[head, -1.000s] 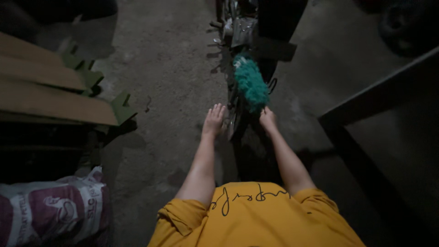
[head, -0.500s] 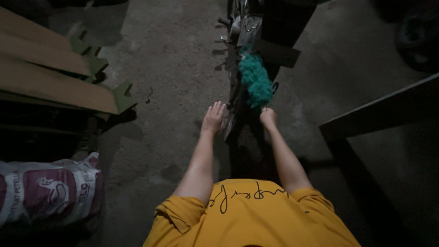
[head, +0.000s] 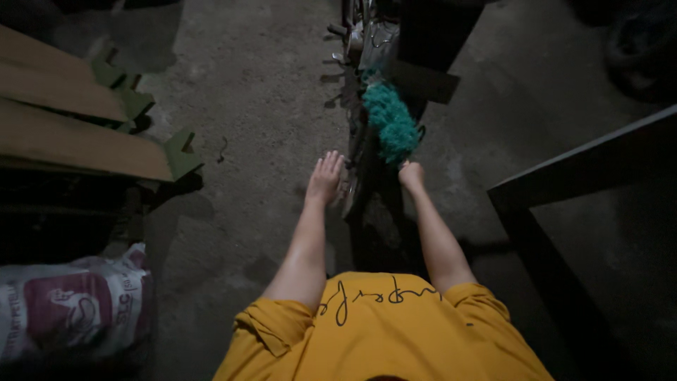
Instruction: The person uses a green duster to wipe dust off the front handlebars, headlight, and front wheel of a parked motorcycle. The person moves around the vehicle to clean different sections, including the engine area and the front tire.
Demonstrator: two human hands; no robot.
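A dark motorcycle (head: 374, 204) stands lengthwise ahead of me on the concrete floor, mostly in shadow. On its top lies a fluffy teal cloth or duster (head: 390, 123). My right hand (head: 411, 173) is closed just below the teal cloth and seems to grip its lower end. My left hand (head: 325, 178) is flat with fingers apart, beside the left flank of the motorcycle, close to a metal part; whether it touches is unclear. I wear a yellow shirt.
Long wooden boards with green corner pieces (head: 84, 134) lie at the left. A white and red sack (head: 70, 303) sits at the lower left. A dark table or frame edge (head: 564, 176) juts in at the right. Bare concrete floor (head: 254, 99) lies between.
The view has shifted a little; my hands stay in nearly the same places by the motorcycle, the right one still at the teal cloth.
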